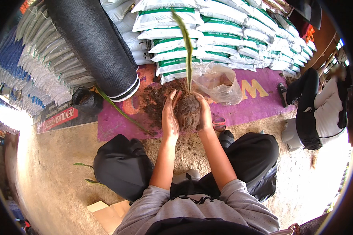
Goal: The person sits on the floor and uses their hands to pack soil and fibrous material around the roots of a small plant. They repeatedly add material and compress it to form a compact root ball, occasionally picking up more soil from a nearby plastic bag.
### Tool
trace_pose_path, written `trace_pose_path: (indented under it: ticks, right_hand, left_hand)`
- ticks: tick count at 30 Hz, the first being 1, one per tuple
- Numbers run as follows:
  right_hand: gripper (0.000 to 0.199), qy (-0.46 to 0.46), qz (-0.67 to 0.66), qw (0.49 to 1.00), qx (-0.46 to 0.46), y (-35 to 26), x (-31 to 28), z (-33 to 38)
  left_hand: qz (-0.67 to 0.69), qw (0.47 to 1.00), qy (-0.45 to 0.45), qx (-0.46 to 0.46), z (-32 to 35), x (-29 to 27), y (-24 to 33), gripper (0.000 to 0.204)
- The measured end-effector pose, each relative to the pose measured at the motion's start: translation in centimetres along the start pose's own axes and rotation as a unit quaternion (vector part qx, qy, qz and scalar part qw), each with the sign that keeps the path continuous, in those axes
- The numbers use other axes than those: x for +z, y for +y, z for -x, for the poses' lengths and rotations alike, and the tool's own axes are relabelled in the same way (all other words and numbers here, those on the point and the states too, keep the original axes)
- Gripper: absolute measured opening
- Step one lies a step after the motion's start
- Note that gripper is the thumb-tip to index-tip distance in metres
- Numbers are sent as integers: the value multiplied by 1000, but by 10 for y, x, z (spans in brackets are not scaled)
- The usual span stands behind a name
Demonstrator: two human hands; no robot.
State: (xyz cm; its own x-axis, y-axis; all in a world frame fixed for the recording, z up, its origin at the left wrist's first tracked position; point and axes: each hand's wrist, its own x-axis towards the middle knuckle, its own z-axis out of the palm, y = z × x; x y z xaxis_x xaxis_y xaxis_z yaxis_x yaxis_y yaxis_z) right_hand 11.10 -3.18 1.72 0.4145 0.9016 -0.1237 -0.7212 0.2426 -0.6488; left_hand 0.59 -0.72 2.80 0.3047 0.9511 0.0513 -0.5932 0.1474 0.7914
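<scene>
A snake plant (188, 55) with one long, green, yellow-edged leaf stands upright between my hands. Its brown root ball (187, 111) is packed with soil and fringed by fine roots. My left hand (170, 117) presses its left side, palm inward, and my right hand (203, 113) cups the right side. Both hands are smeared with soil. Dark loose soil (155, 100) lies spread beside and behind my left hand. Past my right hand rests a crumpled clear plastic bag (227, 92) with some brown matter in it. The underside of the root ball is partly hidden.
A purple banner (259, 103) covers the floor, with a loose long leaf (123, 112) across it. Black netting roll (92, 47), black plastic pot bag (86, 98) and stacked white-green sacks (219, 41) stand beyond. A small red object (219, 126) lies near my foot. Another person (325, 105) sits at right.
</scene>
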Motion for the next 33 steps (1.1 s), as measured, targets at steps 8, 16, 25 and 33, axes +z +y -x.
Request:
trace_pose_path:
  ticks: [8, 16, 25, 33]
  right_hand:
    - [30, -50, 317, 935, -153, 3, 13, 18]
    - [40, -62, 326, 924, -189, 3, 18, 20]
    - [48, -80, 261, 950, -149, 2, 11, 9]
    - [60, -39, 106, 994, -7, 23, -9, 10]
  left_hand:
    - [96, 985, 57, -129, 2, 0, -7, 48]
    - [115, 983, 104, -100, -2, -12, -21, 45]
    - [240, 959, 42, -143, -1, -10, -10, 45]
    - [276, 955, 58, -93, -5, -20, -8, 44]
